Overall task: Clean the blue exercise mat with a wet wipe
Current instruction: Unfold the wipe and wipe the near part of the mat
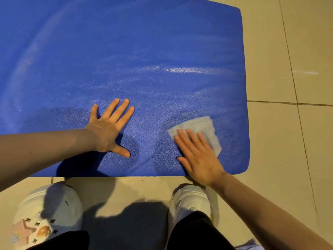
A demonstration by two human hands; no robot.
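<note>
The scene was lit warmly and rather dimly, with a yellow tone on the tiled floor (281,141). Light came from above and behind the person, so dark shadows fell forward under the left hand (106,129) and across the near edge of the blue mat (126,51). A white glare streak shone on the wet surface toward the mat's right edge. The wide lens curved the mat's edges, and the shoes (191,201) looked soft.
</note>
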